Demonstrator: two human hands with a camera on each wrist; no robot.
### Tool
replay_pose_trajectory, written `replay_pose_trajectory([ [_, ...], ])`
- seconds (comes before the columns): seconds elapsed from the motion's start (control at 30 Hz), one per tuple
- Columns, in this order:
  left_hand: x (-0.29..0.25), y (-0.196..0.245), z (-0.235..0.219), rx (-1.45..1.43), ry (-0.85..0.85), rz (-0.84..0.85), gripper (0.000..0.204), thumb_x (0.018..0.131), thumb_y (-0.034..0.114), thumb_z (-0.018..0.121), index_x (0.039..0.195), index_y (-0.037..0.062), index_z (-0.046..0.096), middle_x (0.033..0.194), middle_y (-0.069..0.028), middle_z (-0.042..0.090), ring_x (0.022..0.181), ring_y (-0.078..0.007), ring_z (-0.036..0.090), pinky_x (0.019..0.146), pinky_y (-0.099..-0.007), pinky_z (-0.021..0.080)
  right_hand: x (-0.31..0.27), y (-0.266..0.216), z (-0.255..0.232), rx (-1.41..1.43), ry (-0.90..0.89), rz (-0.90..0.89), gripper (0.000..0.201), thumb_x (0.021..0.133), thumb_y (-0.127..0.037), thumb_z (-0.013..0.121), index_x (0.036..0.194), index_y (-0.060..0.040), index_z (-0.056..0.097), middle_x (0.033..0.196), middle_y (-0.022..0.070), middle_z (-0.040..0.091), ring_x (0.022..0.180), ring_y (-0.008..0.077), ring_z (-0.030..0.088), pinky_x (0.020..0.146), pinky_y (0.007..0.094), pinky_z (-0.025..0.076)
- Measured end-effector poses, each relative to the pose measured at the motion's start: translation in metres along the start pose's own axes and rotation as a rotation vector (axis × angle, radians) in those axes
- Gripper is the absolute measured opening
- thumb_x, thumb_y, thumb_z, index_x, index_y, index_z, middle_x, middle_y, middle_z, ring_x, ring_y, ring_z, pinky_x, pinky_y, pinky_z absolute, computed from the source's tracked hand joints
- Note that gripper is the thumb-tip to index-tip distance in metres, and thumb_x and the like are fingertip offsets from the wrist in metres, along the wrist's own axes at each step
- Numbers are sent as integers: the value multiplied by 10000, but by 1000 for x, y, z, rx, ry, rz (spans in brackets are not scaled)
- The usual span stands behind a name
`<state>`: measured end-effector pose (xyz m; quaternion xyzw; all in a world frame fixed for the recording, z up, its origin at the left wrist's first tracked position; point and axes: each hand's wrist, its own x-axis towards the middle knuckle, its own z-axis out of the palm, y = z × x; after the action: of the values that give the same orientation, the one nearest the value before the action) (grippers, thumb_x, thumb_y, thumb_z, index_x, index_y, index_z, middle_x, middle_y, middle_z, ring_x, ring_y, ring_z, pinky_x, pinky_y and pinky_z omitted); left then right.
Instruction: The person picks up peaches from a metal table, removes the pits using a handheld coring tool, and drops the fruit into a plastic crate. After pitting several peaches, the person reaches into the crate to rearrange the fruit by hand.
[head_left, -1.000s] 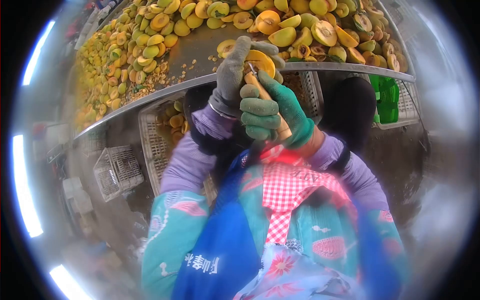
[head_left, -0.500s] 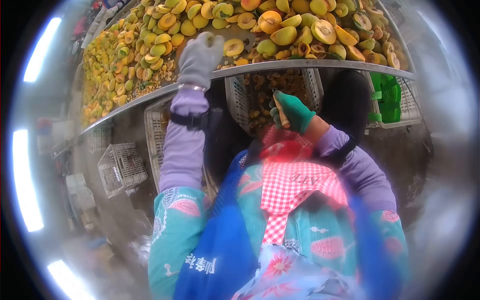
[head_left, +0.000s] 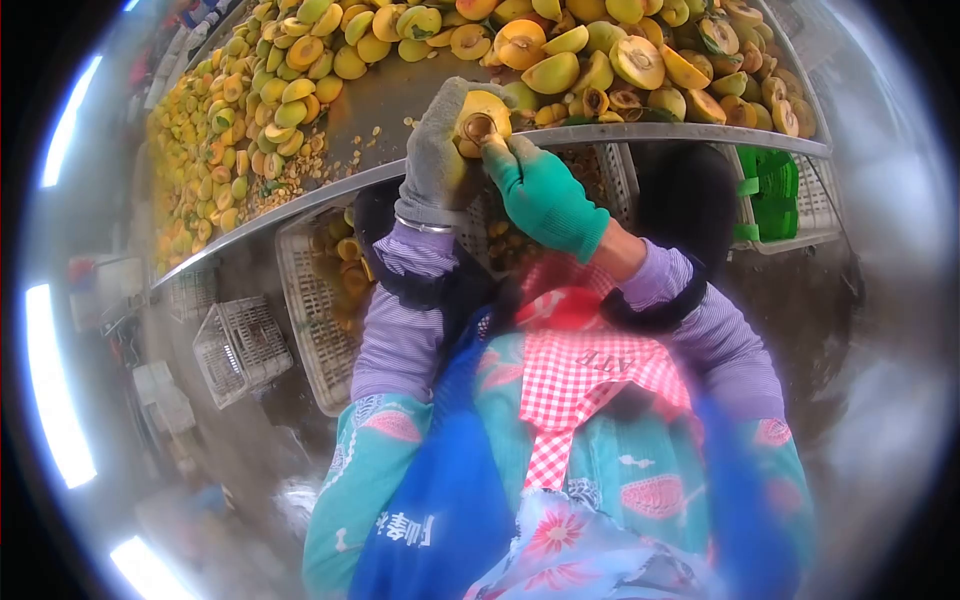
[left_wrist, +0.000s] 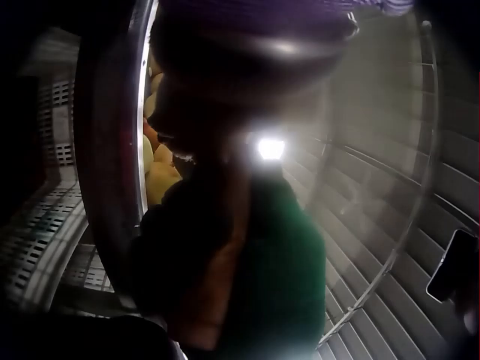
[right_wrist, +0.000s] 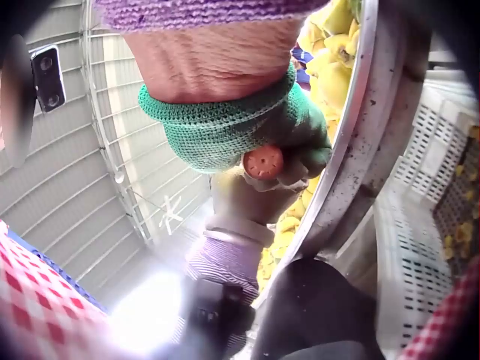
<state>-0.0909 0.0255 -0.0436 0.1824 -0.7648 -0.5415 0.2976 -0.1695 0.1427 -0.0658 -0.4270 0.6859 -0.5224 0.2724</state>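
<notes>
In the head view the left hand, in a grey glove (head_left: 437, 150), holds a yellow fruit half (head_left: 483, 118) with its cut side up, above the table's near edge. The right hand, in a green glove (head_left: 552, 200), meets the fruit from the right, its thumb and finger at the pit hollow. From the right fist (right_wrist: 225, 131) the round end of a wooden handle (right_wrist: 263, 162) shows in the right wrist view; the tool's tip is hidden. The left wrist view is dark, with the wooden handle (left_wrist: 217, 285) beside green glove fabric (left_wrist: 281, 262).
A metal table with a raised rim (head_left: 700, 131) carries heaps of halved fruit (head_left: 640, 62) and scattered pits (head_left: 290, 180). Below stand white crates (head_left: 318, 325), one partly under the hands, and a green basket (head_left: 775, 195) at the right. Another crate (head_left: 240, 350) sits on the floor at the left.
Half a second ago the left hand was over the table and the right hand was lower, apart from it with the tool. Now both hands meet at a fruit half.
</notes>
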Motion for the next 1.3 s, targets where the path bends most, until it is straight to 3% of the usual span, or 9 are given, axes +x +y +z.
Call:
replay_pose_trajectory([
  [0.1,2,7,12,-882,108,-351,531,1059,387,295,1110,-48,595,1034,-175,657,934,-221,646,841,-351,543,-4,-2,1,153,82,0,406,1018,-361,475,950,27,572,753,262,622,721,454,612,623,494,463],
  [0.23,5,10,20,-281,222,-125,511,1057,381,326,1104,-48,600,981,-164,669,841,-225,658,770,-353,562,-6,-2,10,199,145,12,385,1015,-339,494,933,29,574,759,260,617,715,442,606,617,473,458],
  [0.57,5,26,11,-581,95,-353,530,1040,422,389,1040,-45,640,819,-139,678,666,-213,655,607,-301,550,-6,3,7,292,45,23,401,1025,-331,463,898,32,577,749,248,590,695,430,585,625,473,454],
  [0.67,7,37,8,-492,13,-366,553,1030,451,414,997,-45,656,786,-139,674,642,-211,651,591,-301,547,-18,7,26,239,248,-167,414,1027,-350,456,853,8,572,691,179,585,623,320,607,572,441,464],
  [0.87,15,30,25,-297,10,-340,492,1024,398,477,949,-47,673,765,-131,670,660,-186,646,605,-293,535,-19,-32,-16,886,-191,539,363,1034,-407,427,892,-101,560,654,-29,486,547,105,459,532,252,394],
  [0.97,29,27,7,-215,-295,-307,460,1026,367,484,945,-45,673,769,-129,671,711,-180,649,656,-285,530,-22,-22,-22,1499,-523,597,419,1030,-492,374,876,-137,536,585,-31,443,464,128,436,448,311,372],
  [1.07,41,42,-2,-38,-510,-211,461,1025,368,472,918,-33,672,801,-128,675,733,-180,641,690,-289,523,-27,-33,-23,1645,-537,565,437,1026,-527,344,870,-164,529,578,-58,401,469,115,383,476,290,350],
  [1.17,37,41,-2,-404,-512,-416,468,1020,405,458,963,-16,657,811,-120,670,701,-194,630,666,-293,522,-27,-32,-23,1685,-639,465,385,1026,-499,382,918,-164,538,592,-87,379,464,71,346,489,253,333],
  [1.3,9,44,23,-619,68,-423,503,1008,469,446,1070,-2,613,833,-125,661,694,-226,627,632,-313,526,-17,-32,-23,1777,-779,514,418,1029,-511,360,919,-154,550,595,-81,403,468,85,366,488,262,336],
])
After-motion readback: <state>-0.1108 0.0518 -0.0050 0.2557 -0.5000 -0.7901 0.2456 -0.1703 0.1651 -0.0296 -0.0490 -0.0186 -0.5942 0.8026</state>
